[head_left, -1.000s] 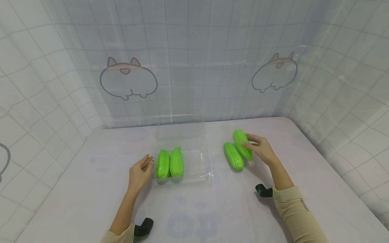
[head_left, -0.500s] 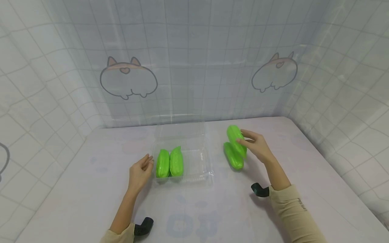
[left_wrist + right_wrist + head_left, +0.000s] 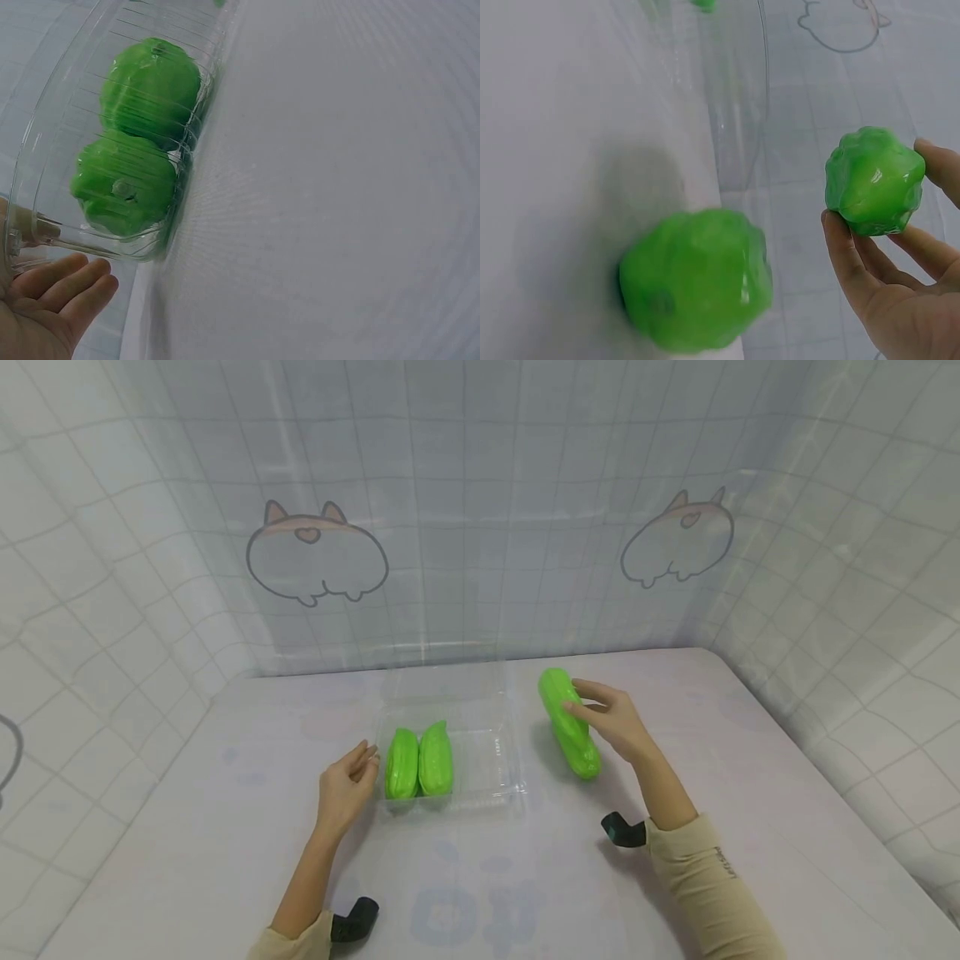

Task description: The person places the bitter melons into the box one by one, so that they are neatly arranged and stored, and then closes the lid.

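My right hand [image 3: 617, 722] holds a glossy bright green bitter melon [image 3: 557, 695] above the table, thumb on one side and fingers on the other. Below it, another bitter melon [image 3: 694, 281] lies on the table, partly hidden by the held one in the head view. A clear plastic box [image 3: 483, 760] stands left of them with its lid laid back. Two more bitter melons [image 3: 402, 766] lie side by side in the box's left part. At the box's left edge, my left hand [image 3: 347, 789] pinches the rim, its thumb seen through the plastic.
Pale cloth with faint prints covers the table [image 3: 300, 860]. Behind it hangs a grid-patterned curtain [image 3: 465, 568], with similar walls on both sides. A dark wrist device [image 3: 356, 920] sticks out from the left sleeve, another [image 3: 622, 831] from the right.
The right hand has carried its bitter melon leftward, from beside the one on the table to over it. My left hand and the box have stayed in place.
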